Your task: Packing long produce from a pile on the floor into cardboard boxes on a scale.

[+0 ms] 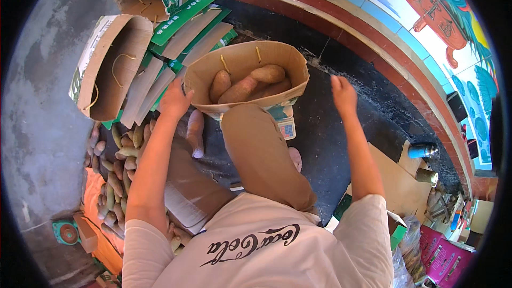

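Observation:
An open brown paper bag (290,69) holds several long brown tubers (250,85) and stands on a small scale (287,126) in front of my knees. My left hand (175,100) rests at the bag's left rim, touching it. Right of the bag, my right hand (343,94) hovers in the air with fingers loosely curled, holding nothing.
A pile of tubers (114,176) lies on an orange sheet at my left. Flat green-and-white paper bags (184,32) are stacked behind, with two opened bags (114,66) beside them. Cardboard (397,181), cans and pink boxes (445,258) lie at the right. A painted ledge (373,26) curves behind.

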A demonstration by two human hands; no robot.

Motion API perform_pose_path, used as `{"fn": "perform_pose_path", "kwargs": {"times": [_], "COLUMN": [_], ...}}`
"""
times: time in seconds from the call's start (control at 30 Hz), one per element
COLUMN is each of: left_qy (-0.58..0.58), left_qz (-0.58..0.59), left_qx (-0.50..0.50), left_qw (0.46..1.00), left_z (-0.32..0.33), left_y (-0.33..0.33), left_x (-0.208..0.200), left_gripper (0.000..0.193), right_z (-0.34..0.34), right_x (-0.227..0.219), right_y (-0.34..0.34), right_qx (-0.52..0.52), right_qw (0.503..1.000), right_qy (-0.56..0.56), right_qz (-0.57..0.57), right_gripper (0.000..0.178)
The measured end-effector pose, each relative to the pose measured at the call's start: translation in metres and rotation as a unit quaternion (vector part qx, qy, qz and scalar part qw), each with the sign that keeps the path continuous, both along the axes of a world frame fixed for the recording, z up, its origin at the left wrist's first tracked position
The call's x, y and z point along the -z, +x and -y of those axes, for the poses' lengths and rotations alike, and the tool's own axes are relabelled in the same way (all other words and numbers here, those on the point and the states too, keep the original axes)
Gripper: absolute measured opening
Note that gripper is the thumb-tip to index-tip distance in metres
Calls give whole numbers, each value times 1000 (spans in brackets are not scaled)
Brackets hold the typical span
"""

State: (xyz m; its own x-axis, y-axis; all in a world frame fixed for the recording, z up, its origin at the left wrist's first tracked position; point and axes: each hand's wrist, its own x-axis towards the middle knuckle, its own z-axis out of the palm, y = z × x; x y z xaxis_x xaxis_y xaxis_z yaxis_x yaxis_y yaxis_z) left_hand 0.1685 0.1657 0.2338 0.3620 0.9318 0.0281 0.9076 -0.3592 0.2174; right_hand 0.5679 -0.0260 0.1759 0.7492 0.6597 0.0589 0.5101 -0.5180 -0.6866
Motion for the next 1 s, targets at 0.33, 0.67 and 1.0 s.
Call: {"fn": "perform_pose_path", "kwargs": {"times": [0.33,0.67,1.0], "left_qy": [-291,-306,-140], "left_qz": [74,152,9], "left_qx": [-106,-209,-69], "left_qw": [948,916,988], "left_z": [-20,-34,-21], "left_y": [-8,-8,-7], "left_x": [31,72,53], "left_gripper": [42,23,27], "right_z": [-91,-81,-51], "right_x": [8,11,-13], "right_y": [-29,-30,-19], "right_qx": [-110,-196,-182], "right_qw": [965,932,924], "right_qy": [-239,-303,-330], "right_qz": [10,-42,-65], "right_gripper": [33,24,16]}}
